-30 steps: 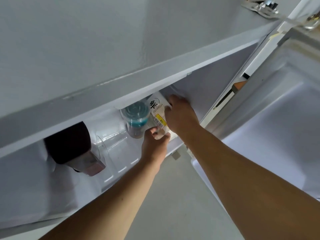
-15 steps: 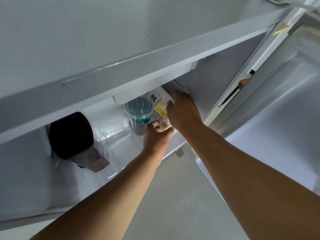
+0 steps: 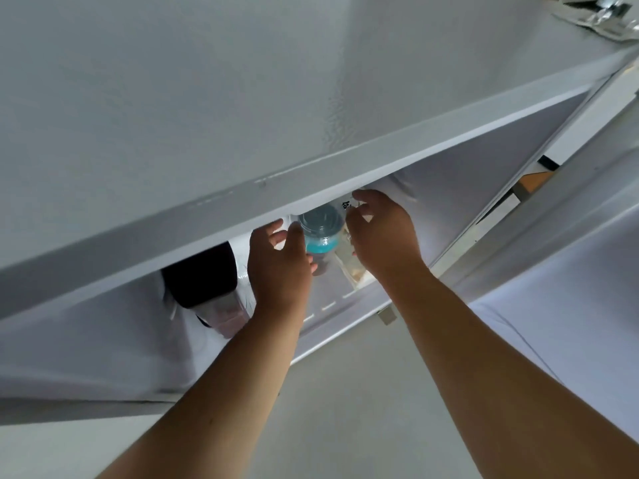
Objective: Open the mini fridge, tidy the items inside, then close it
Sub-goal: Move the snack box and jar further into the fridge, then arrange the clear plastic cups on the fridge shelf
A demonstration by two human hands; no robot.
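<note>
The white mini fridge [image 3: 311, 174] stands open, and I look down past its top edge into the compartment. A clear cup with a blue lid [image 3: 321, 226] stands on the shelf. A white carton with black print and a yellow label [image 3: 354, 271] sits right of the cup, mostly hidden by my right hand [image 3: 383, 236], which hovers over it with fingers spread. My left hand [image 3: 280, 267] is just left of the cup, fingers apart, thumb against the cup's side. A clear container with a dark lid [image 3: 204, 271] stands further left.
The open fridge door [image 3: 570, 271] swings out on the right, its white inner liner facing me. A silvery foil packet [image 3: 601, 12] lies on the fridge top at the far right. Pale grey floor [image 3: 345, 392] is below my arms.
Both hands have come off the carton. My left hand moved left and up to the cup's side, and my right hand spread its fingers. The view tilted further down.
</note>
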